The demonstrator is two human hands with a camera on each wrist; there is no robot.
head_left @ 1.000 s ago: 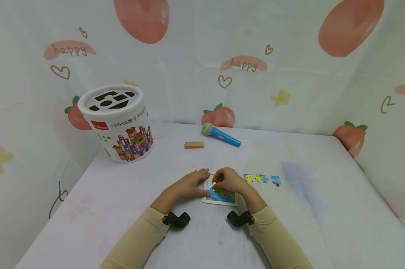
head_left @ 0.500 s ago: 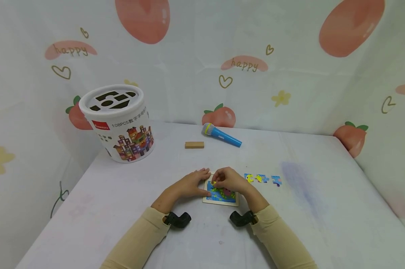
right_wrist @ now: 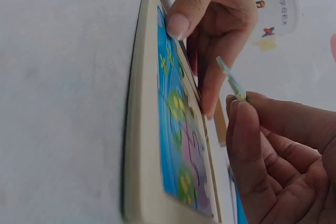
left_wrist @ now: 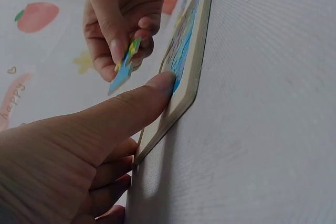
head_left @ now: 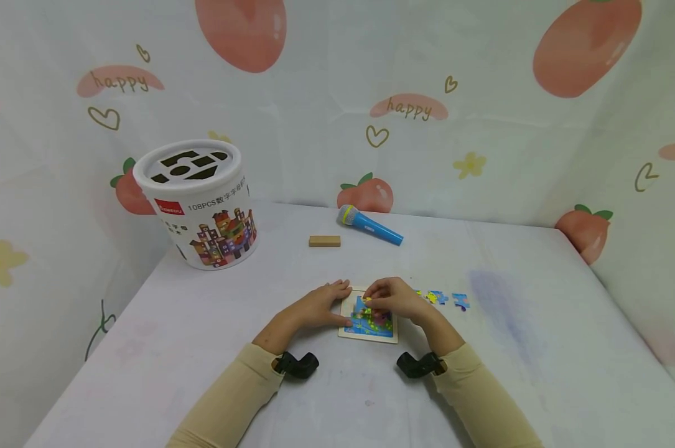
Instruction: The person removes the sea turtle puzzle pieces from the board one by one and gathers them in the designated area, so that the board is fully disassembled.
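Observation:
A small jigsaw board (head_left: 367, 339) with a pale wooden rim lies on the table, its blue picture partly assembled. My left hand (head_left: 313, 308) rests at the board's left side, fingers stretched toward the far corner. In the left wrist view its thumb (left_wrist: 155, 88) presses on the picture's edge. Between thumb and fingertips, my right hand (head_left: 399, 300) pinches a blue, yellow and green puzzle piece (left_wrist: 123, 74), tilted and held clear of the board. The right wrist view shows that puzzle piece (right_wrist: 232, 81) nearly edge-on. Part of the picture is hidden beneath my right hand.
Several loose puzzle pieces (head_left: 438, 297) lie right of the board, partly behind my right hand. Farther back are a wooden block (head_left: 324, 241) and a blue toy microphone (head_left: 373, 226). A large white tub (head_left: 197, 205) stands at the back left, before a patterned cloth backdrop.
My right hand has moved slightly right and lifted the pinched puzzle piece off the board's upper left area, baring more of the picture. My left hand stays in place.

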